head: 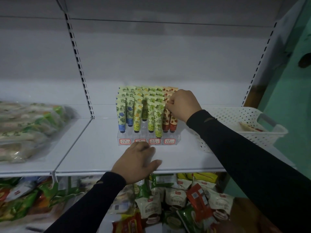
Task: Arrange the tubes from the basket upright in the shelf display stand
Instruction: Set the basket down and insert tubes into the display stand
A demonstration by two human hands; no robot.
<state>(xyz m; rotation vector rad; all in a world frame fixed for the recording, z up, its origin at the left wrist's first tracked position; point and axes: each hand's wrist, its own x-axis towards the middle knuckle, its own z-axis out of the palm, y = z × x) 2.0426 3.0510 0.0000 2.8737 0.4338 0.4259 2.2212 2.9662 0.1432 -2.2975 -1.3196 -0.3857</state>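
A clear acrylic display stand (148, 142) sits mid-shelf, holding upright rows of tubes: blue-capped (121, 115), yellow (138, 115), green (158, 118) and red ones (173, 122). One slot in the yellow column's front is empty. My right hand (182, 105) pinches the top of a red tube (166, 118) in the rightmost columns. My left hand (138, 161) rests flat on the shelf in front of the stand, fingertips touching its labelled front. The white perforated basket (235, 118) stands to the right with one red tube (250, 127) lying inside.
White shelf board (94, 148) with a slotted upright (79, 64) at the left. Bagged goods (28, 128) lie on the neighbouring shelf to the left. Snack packets (168, 202) fill the shelf below. A green wall (289, 115) is at the right.
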